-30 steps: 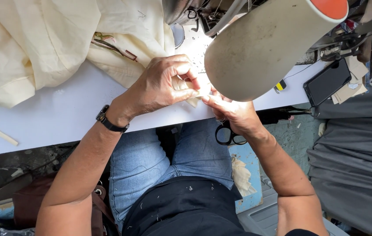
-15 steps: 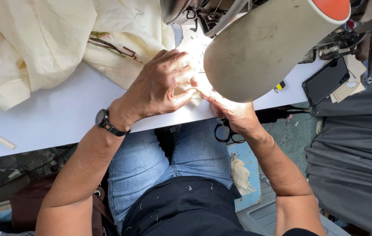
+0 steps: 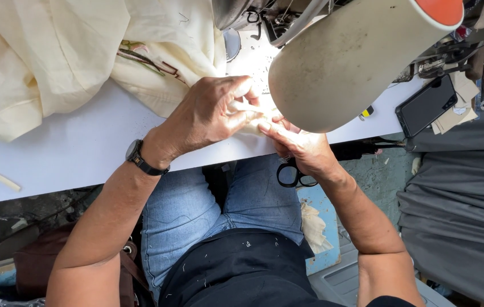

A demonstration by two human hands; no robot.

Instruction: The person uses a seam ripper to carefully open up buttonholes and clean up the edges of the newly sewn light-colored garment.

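Pinching a small pale cream fabric piece [image 3: 246, 108] between both hands at the near edge of the white flat worktable [image 3: 71, 153], right under the big cream-coloured sewing machine arm [image 3: 350, 62]. Left hand [image 3: 205, 116], black wristwatch [image 3: 138, 158] on its wrist, lies over the piece with fingers pressed down on it. Right hand [image 3: 304, 149] comes up from the table edge, fingertips meeting the left's on the same piece; hands are together, both clamped on the cloth. Glare from the machine lamp washes out the exact grip.

Risks, as a judgement: the needle area sits just beyond the fingertips, partly hidden by the machine arm, so fingers could get too close if the cloth feeds in. Small piece could slip or fold crooked, since little of it shows past the fingers. The large bundle of cream fabric [image 3: 54, 57], beyond and to the left of the left hand, could drag or snag. Black-handled scissors [image 3: 294, 173] hang below the right hand at the table edge, near the person's denim-clad knee; a bump could knock them off. Black phone [image 3: 427, 105], well right of the hands, looks safe.
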